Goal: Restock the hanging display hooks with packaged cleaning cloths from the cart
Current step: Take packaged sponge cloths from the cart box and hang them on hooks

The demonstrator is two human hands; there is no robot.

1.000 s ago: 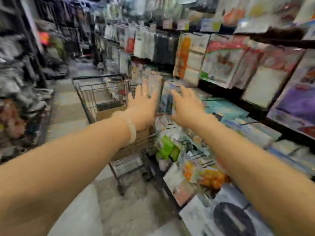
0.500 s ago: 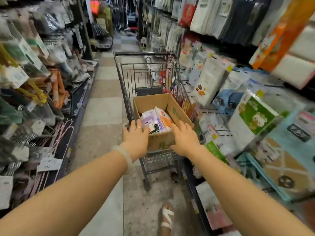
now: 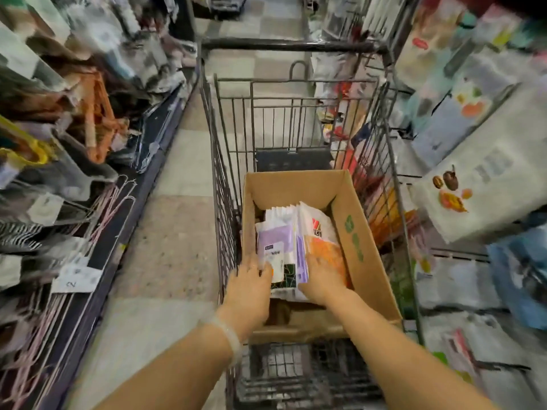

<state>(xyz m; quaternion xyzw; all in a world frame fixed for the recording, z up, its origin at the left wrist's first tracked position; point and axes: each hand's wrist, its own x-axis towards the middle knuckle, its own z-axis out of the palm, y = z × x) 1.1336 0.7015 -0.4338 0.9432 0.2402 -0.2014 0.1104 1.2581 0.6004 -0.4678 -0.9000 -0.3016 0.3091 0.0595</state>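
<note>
A wire shopping cart (image 3: 225, 173) stands in the aisle right in front of me. In it sits an open cardboard box (image 3: 355, 232) with several upright packs of cleaning cloths (image 3: 276, 241), purple and white, and an orange pack (image 3: 325, 250) on the right. Both my hands are down in the box. My left hand (image 3: 250, 282), with a pale bracelet on its wrist, touches the left side of the purple pack. My right hand (image 3: 322, 279) lies with its fingers stretched out on the orange pack. The fingertips are blurred.
Hanging displays of packaged goods (image 3: 473, 187) line the right side, close to the cart. On the left are racks of hangers (image 3: 94, 119) and a shelf edge with a price tag (image 3: 77, 279). A strip of tiled floor (image 3: 165, 232) runs between the cart and the left racks.
My view turned from the right-hand display down to the cart. Both hands went from the box's near rim into the box and onto the packs.
</note>
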